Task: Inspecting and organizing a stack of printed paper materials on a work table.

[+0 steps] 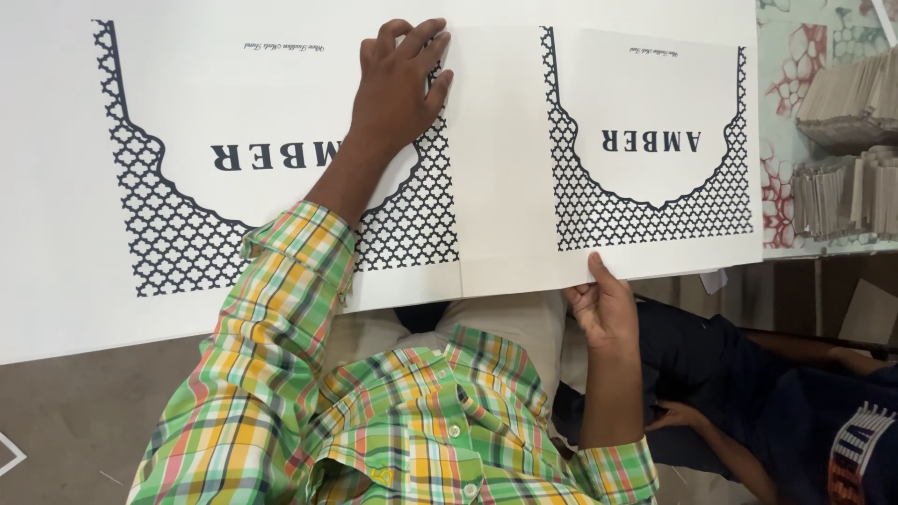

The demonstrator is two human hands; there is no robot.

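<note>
A large white printed sheet (505, 168) with black lattice panels is spread across the table. The left hand (400, 89) is pressed flat on it, fingers together, near the far edge. The near edge is pinched by the right hand (603, 309). The crease between the panels is best kept aligned while even pressure is held. Stacks of folded card (851, 140) lie far right.
</note>
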